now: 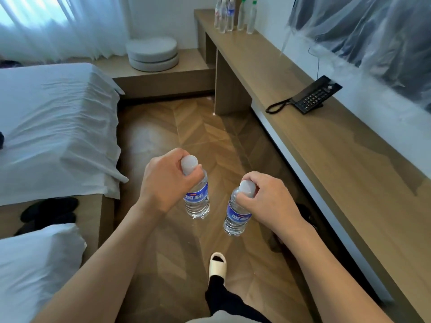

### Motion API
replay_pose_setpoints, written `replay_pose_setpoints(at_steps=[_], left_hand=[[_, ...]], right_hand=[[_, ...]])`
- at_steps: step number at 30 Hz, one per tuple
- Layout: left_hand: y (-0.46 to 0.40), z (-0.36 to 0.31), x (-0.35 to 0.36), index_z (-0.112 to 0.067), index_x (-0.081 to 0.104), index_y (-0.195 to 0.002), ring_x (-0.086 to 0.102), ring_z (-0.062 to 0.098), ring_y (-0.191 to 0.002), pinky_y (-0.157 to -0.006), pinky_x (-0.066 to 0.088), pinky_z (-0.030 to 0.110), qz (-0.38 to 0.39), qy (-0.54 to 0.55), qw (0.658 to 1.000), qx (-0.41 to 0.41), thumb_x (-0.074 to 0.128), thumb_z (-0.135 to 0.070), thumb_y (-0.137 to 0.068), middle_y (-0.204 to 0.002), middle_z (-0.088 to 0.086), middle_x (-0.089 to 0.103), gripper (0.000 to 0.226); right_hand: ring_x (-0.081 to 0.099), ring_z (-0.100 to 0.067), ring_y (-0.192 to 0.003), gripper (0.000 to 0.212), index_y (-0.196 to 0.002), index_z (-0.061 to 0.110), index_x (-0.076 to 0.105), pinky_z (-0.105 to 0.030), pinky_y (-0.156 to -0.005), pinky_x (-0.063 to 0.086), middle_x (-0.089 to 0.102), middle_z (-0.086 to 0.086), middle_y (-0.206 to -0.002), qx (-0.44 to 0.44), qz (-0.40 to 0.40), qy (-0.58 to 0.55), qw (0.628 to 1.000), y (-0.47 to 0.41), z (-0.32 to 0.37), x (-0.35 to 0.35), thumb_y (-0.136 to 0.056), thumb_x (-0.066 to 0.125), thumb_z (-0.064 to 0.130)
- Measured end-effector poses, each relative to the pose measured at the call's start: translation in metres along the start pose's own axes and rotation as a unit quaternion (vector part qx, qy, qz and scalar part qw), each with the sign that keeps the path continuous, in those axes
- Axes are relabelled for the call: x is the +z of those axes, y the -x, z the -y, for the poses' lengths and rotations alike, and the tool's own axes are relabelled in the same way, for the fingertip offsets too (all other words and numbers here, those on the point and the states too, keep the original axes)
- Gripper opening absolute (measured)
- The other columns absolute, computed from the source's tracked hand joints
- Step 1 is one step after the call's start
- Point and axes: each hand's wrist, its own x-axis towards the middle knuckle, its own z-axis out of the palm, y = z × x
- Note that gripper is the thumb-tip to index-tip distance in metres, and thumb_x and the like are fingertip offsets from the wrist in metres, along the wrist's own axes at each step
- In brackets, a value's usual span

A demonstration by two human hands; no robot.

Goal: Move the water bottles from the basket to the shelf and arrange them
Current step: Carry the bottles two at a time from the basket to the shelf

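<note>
My left hand [163,180] grips a clear water bottle [197,201] with a blue label by its white cap, hanging upright above the floor. My right hand [268,197] holds a second, matching bottle [235,217] the same way, a little lower and to the right. A long wooden shelf [326,145] runs along the right wall. At its far end stand several water bottles [229,16] in a group, some with green caps. The basket is not in view.
A black desk phone [312,95] with a coiled cord sits mid-shelf. A bed with white sheets [56,122] fills the left side, with a pillow [35,271] near me. Round cushions [152,53] lie on a low platform. My foot wears a white slipper [218,264] on the wooden floor.
</note>
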Motion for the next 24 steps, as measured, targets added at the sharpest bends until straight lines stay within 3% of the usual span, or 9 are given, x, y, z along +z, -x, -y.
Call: replay_pose_setpoints(at_steps=[3,9,16,19,24], left_hand=[[-0.060,0.011,0.013,-0.023,0.058,-0.073,0.050,0.006,-0.052,-0.052,0.033,0.017,-0.007,-0.004,1.000,0.019,0.075,-0.036,-0.077,-0.054,-0.015,0.048,0.022],[-0.175,0.024,0.032,-0.017,0.063,-0.076,0.057,0.018,-0.059,-0.057,0.049,0.034,-0.014,-0.024,1.000,-0.003,0.065,-0.045,-0.070,-0.059,-0.005,0.056,0.029],[-0.301,0.068,0.055,-0.020,0.063,-0.076,0.055,0.012,-0.057,-0.052,0.042,0.025,-0.010,-0.011,1.000,-0.019,0.071,-0.038,-0.074,-0.060,-0.007,0.057,0.019],[-0.360,0.094,0.063,-0.021,0.063,-0.074,0.051,0.011,-0.056,-0.049,0.035,0.014,0.001,-0.002,1.000,-0.023,0.074,-0.032,-0.075,-0.058,-0.008,0.055,0.016],[-0.460,0.134,0.068,-0.025,0.059,-0.073,0.055,0.011,-0.058,-0.051,0.040,0.018,0.020,0.004,1.000,-0.010,0.075,-0.033,-0.075,-0.061,-0.009,0.057,0.018]], right_hand=[[0.060,-0.013,-0.077,0.018,-0.088,0.028,0.060,-0.035,-0.068,0.055,0.061,0.009,-0.084,-0.008,-0.002,-0.006,1.000,-0.065,-0.001,-0.001,-0.074,0.063,0.038],[0.056,-0.011,-0.072,0.016,-0.085,0.029,0.058,-0.030,-0.062,0.050,0.059,0.008,-0.083,-0.014,-0.004,-0.003,1.000,-0.178,0.005,-0.010,-0.072,0.062,0.036],[0.058,-0.011,-0.074,0.016,-0.087,0.029,0.060,-0.028,-0.062,0.052,0.060,0.009,-0.083,0.003,0.005,0.001,1.000,-0.311,0.010,0.002,-0.074,0.064,0.037],[0.058,-0.011,-0.073,0.014,-0.083,0.030,0.059,-0.026,-0.059,0.048,0.060,0.009,-0.082,0.021,0.007,0.001,1.000,-0.374,0.014,0.020,-0.072,0.064,0.036],[0.058,-0.009,-0.072,0.016,-0.085,0.029,0.058,-0.021,-0.056,0.044,0.059,0.009,-0.083,0.030,0.023,0.027,0.999,-0.471,0.031,0.037,-0.073,0.064,0.038]])
